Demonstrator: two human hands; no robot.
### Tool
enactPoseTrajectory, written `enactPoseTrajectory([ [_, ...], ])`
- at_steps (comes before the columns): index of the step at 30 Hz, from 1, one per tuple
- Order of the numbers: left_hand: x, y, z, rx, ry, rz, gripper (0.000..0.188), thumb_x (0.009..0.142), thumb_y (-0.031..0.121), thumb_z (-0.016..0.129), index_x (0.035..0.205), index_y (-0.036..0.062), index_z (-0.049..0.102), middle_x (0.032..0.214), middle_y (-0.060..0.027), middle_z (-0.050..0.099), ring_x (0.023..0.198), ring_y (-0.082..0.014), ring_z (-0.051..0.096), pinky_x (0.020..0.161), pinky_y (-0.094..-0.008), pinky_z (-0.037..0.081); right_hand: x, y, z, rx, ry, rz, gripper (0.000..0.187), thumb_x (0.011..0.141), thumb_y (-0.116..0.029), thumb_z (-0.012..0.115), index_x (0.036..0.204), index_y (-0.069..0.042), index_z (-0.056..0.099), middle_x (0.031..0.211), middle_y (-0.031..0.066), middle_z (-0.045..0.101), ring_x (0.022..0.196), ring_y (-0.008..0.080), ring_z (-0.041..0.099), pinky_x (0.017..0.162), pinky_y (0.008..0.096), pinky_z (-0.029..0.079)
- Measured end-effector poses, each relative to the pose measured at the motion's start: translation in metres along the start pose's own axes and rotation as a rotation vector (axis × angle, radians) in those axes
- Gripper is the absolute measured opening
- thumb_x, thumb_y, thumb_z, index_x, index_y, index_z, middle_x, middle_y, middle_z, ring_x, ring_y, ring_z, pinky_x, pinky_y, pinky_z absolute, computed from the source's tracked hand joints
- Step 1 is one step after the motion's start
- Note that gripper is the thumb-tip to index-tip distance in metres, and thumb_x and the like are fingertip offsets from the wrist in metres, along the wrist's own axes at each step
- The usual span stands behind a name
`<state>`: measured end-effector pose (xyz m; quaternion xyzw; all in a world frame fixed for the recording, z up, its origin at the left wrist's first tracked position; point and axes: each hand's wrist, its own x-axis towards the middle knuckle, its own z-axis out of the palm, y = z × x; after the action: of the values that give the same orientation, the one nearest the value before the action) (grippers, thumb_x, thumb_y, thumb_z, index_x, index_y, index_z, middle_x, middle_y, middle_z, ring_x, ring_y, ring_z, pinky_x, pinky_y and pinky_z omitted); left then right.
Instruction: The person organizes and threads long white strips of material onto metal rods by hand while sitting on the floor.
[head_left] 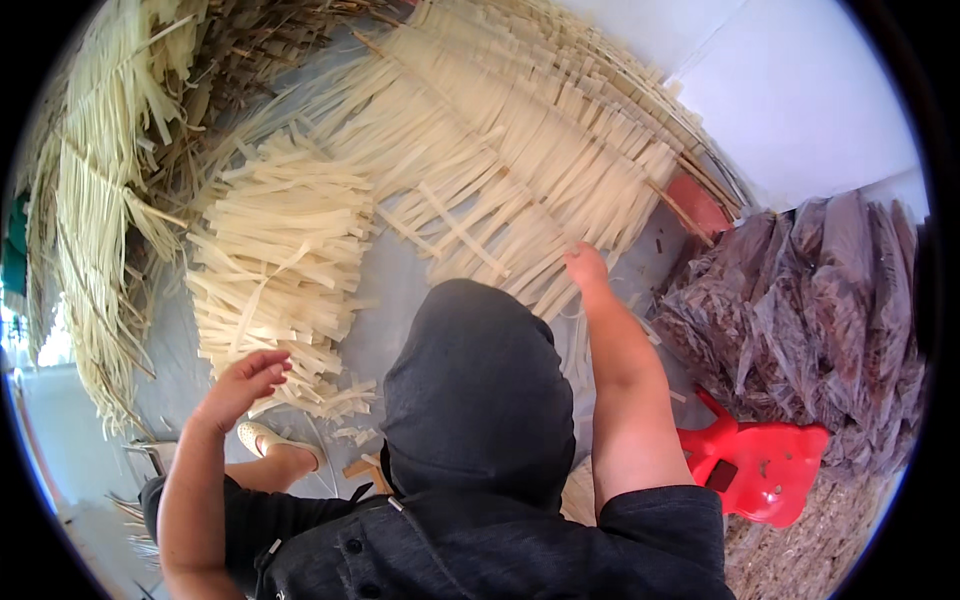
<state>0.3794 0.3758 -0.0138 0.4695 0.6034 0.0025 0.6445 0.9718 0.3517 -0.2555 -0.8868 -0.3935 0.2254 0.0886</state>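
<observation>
Hood [478,390] fills six o'clock; strips [540,130] spread nine to two. My left hand [243,388], toward nine, hangs half-curled, seemingly empty; my right hand [586,267], at two, curls near strips, grip unclear. Probably arranging them; next needs a gentle pinch.

Okay so the heap of pale strips [285,250] is a messy one: flat, cream-coloured, mostly lying crosswise with a few skewed on top, right on the grey floor [392,275]. Up and to the right, the fringed sheet [520,130] of similar strips is spread out in overlapping rows, loose ends splayed.
</observation>
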Motion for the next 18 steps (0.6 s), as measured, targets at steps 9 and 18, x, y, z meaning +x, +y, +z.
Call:
enactPoseTrajectory([
  [9,0.065,-0.023,0.033,-0.080,0.100,-0.174,0.042,0.095,0.029,0.059,0.133,0.0123,0.054,0.122,-0.0035,0.062,0.105,-0.0134,0.058,0.090,-0.0297,0.045,0.047,-0.028,0.016,-0.273,0.120,0.051,0.061,0.083,-0.047,0.062,0.131,-0.011,0.056,0.127,0.0148,0.060,0.119,0.0340,0.053,0.103,0.0393,0.040],
  [18,0.101,-0.024,0.038,0.032,0.076,-0.242,0.042,0.095,0.027,0.058,0.133,0.0089,0.054,0.120,-0.0053,0.063,0.103,-0.0132,0.058,0.087,-0.0288,0.045,0.133,-0.030,-0.108,-0.199,0.240,-0.191,0.035,0.077,-0.033,0.074,0.103,-0.010,0.066,0.110,0.0113,0.063,0.109,0.0292,0.057,0.090,0.0487,0.042],
])
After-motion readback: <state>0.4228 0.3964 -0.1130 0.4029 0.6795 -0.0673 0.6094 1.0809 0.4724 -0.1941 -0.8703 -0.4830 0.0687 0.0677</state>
